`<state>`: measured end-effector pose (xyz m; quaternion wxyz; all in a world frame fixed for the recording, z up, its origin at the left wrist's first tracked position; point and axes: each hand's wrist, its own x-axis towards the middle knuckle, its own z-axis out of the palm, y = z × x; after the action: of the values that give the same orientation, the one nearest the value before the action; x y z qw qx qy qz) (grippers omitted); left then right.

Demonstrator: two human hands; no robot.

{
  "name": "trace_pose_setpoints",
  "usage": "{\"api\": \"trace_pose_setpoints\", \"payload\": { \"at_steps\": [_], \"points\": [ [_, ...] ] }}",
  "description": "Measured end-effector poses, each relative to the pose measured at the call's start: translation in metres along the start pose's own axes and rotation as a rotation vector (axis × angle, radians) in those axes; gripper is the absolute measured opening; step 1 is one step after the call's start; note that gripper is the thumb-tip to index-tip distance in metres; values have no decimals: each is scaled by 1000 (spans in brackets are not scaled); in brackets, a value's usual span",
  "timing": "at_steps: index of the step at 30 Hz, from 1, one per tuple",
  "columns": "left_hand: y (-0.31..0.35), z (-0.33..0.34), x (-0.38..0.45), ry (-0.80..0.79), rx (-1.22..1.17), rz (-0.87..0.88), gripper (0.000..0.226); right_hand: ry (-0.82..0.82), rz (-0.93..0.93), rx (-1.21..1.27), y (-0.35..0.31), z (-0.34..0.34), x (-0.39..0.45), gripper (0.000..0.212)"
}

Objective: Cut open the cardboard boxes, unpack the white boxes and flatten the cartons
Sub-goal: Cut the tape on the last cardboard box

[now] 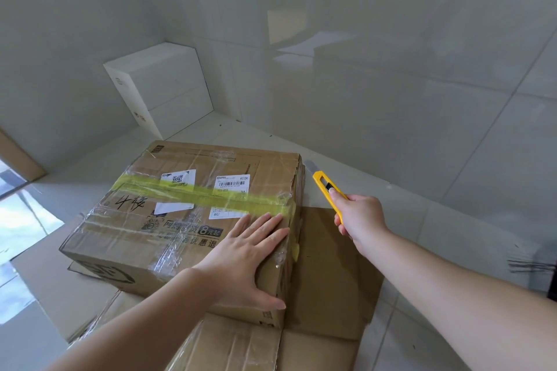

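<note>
Cardboard box still sealed sits on the floor at the centre of your view, resting on flattened cartons that spread out toward 5 o'clock. Your left hand lies flat on its top near the right-hand edge, fingers straight and pressing — nothing gripped. Your right hand is clenched round a yellow utility knife at 3 o'clock of the box, blade out and pointing away from you, apart from the cardboard. A band of yellow tape runs across the lid, with clear tape wrapped over it — that seam looks like the place to cut. The walls look stiff but creased, the film slippery, so keep the palm well off the cutting line. Two white boxes stand stacked in the corner at 11 o'clock.
</note>
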<state>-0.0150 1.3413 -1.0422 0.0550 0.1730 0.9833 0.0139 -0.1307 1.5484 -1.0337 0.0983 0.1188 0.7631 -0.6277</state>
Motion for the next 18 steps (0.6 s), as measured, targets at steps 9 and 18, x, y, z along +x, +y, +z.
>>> {"api": "trace_pose_setpoints", "payload": {
  "at_steps": [9, 18],
  "points": [
    [-2, 0, -4, 14, -12, -3, 120, 5, 50, -38, -7, 11, -2, 33],
    [-6, -1, -8, 130, -51, -147, 92, -225, 112, -109, -14, 4, -20, 17]
  ]
}}
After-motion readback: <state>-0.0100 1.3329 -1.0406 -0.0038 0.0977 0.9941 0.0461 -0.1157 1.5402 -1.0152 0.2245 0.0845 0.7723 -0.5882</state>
